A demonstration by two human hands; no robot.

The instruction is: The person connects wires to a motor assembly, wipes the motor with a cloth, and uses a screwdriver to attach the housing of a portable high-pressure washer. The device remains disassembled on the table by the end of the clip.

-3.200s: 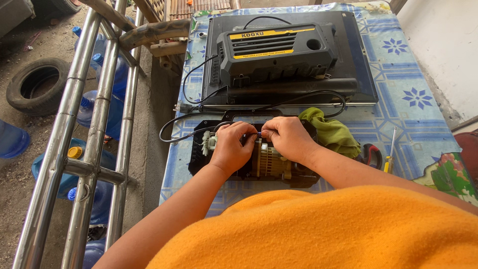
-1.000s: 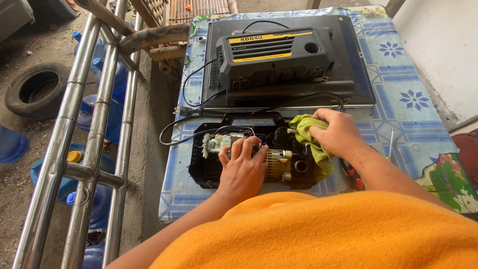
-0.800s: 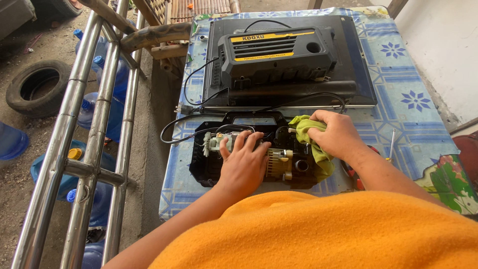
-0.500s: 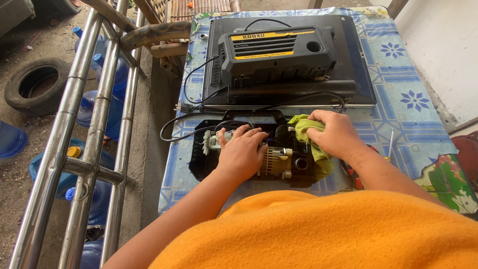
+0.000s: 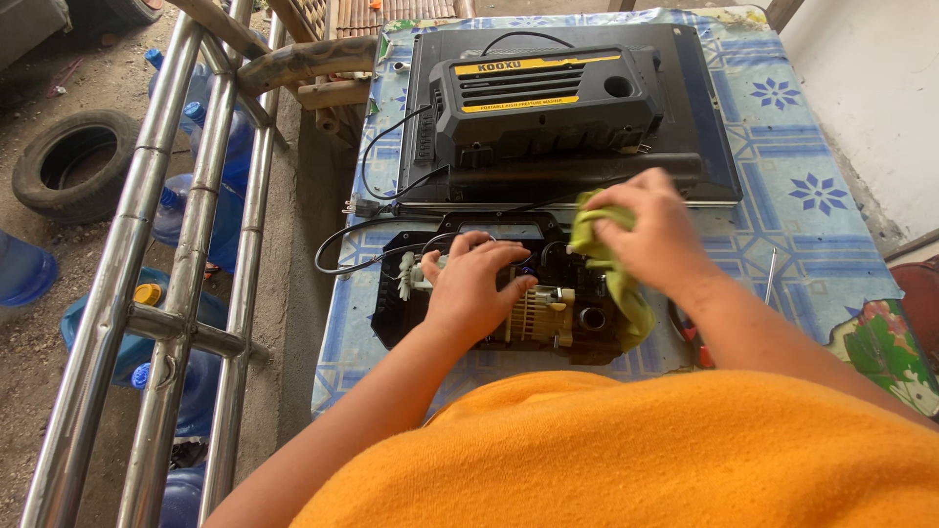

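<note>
- Two hands are engaged over one opened machine on the bench [image 5: 782,147], which is covered by a blue patterned cloth.
- Farthest left, a steel railing [image 5: 186,264] and blue bottles [image 5: 210,186] are seen beyond the bench edge, well apart from the work.
- A black power cord [image 5: 352,249] is looped off the left side of the motor assembly [image 5: 548,318], which is seated in its black lower housing just below the detached black-and-yellow cover [image 5: 548,98].
- The left hand [image 5: 474,288] is laid on the left part of the assembly, fingers curled over it; the grip is judged a steadying press, and whether anything is pinched under it cannot be told.
- The right hand [image 5: 650,230] is clenched around a green rag [image 5: 611,274], which is held against the right end of the assembly.
- The step in hand is judged to be wiping of the internals; a firm hold by the left hand and short rag strokes around the brass fittings are called for next.
- At far right, a thin screwdriver [image 5: 770,279] is lying untouched.
</note>
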